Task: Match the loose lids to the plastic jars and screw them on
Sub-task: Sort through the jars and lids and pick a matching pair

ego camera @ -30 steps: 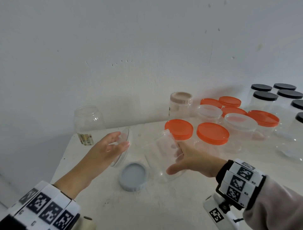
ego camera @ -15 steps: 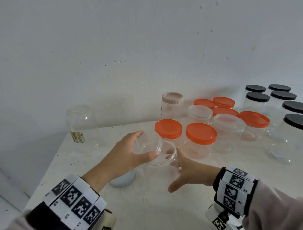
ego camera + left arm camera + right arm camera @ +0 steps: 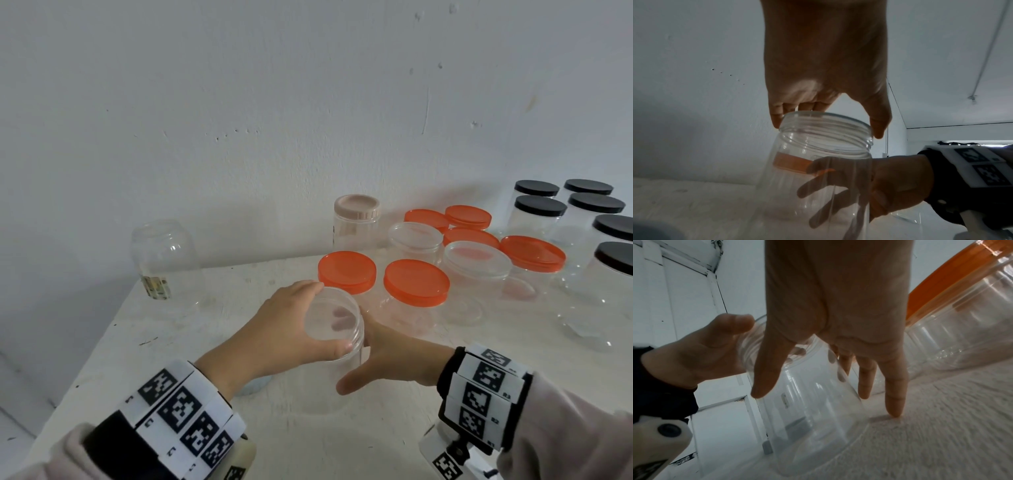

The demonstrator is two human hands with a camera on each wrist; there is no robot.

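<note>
A clear plastic jar (image 3: 325, 397) stands upright near the front middle of the white table (image 3: 342, 448). A clear lid (image 3: 339, 329) sits on its mouth. My left hand (image 3: 322, 315) grips that lid from above, thumb on the near edge and fingers on the far edge. My right hand (image 3: 356, 356) wraps the jar's body from the right, thumb in front and fingers behind. In the left wrist view the right hand's fingers (image 3: 824, 186) show through the jar (image 3: 777, 194). In the right wrist view my little finger (image 3: 896, 402) touches the table beside the jar (image 3: 812, 418).
A grey-blue loose lid (image 3: 253, 385) lies half hidden under my left forearm. An open jar with a label (image 3: 161, 253) stands back left. A beige-lidded jar (image 3: 356, 219), orange-lidded jars (image 3: 416, 282), clear-lidded jars (image 3: 474, 260) and black-lidded jars (image 3: 539, 209) crowd the right.
The jar was tilted in my right hand with the lid held apart at the left. The jar now stands upright and my left hand has brought the lid onto its mouth.
</note>
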